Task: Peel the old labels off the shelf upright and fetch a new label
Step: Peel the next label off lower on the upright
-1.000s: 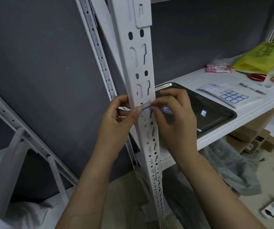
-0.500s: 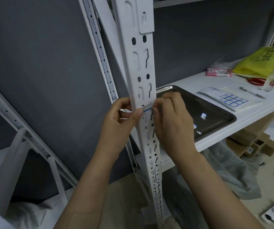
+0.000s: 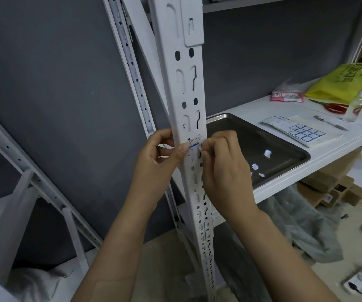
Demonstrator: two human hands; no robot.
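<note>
Pinching 3 o'clock edge of blue-lined white paper label (image 3: 194, 142), right hand (image 3: 223, 168) curled tighter than before; left hand (image 3: 156, 162) grips white slotted upright (image 3: 186, 88).

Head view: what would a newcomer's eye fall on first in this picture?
A tall white perforated steel upright fills the middle, with a small handwritten paper label on its front. The left grip holds the upright beside the label, while the right grip pinches the label's right edge. To the right, a dark metal tray on the white shelf board holds torn white label scraps.
</note>
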